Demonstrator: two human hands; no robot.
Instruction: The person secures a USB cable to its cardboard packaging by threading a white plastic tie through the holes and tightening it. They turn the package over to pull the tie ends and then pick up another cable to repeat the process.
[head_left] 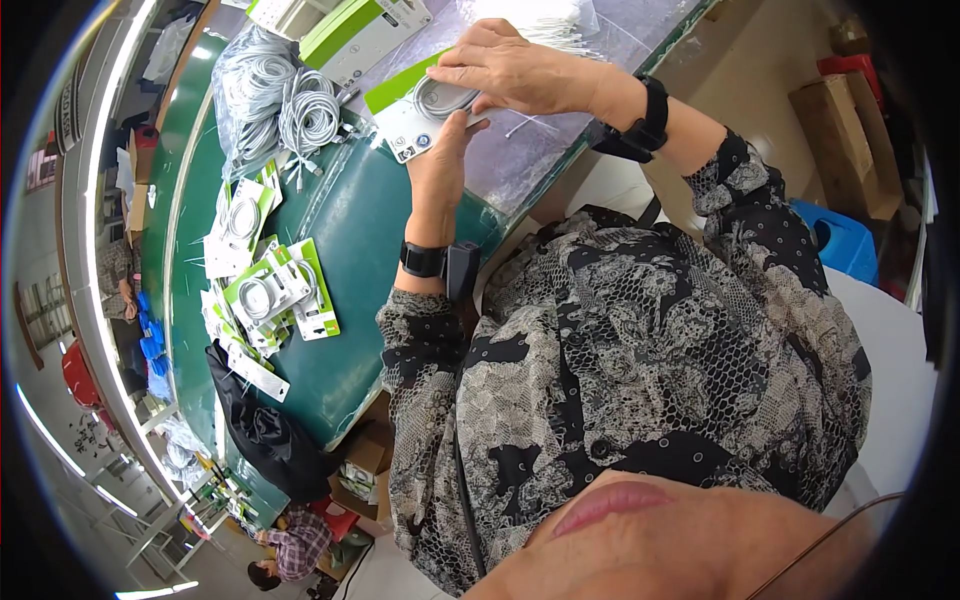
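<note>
Near the top middle of the frame, the left hand (438, 165) pinches the low edge of a white and green card (400, 127), and the right hand (525, 78) pinches the loop of gray cable (424, 102) on it from the right side. A clear bag of gray cables (245, 100) sits at the upper left on the green table (345, 215), with a messy pile of cable cards (258, 298) below it.

At upper centre, the card (398, 128) is white and green, its coiled cable (432, 103) greyish white. The table (350, 215) at left is green. The shirt (650, 350), lower centre, has black-and-grey net pattern.
</note>
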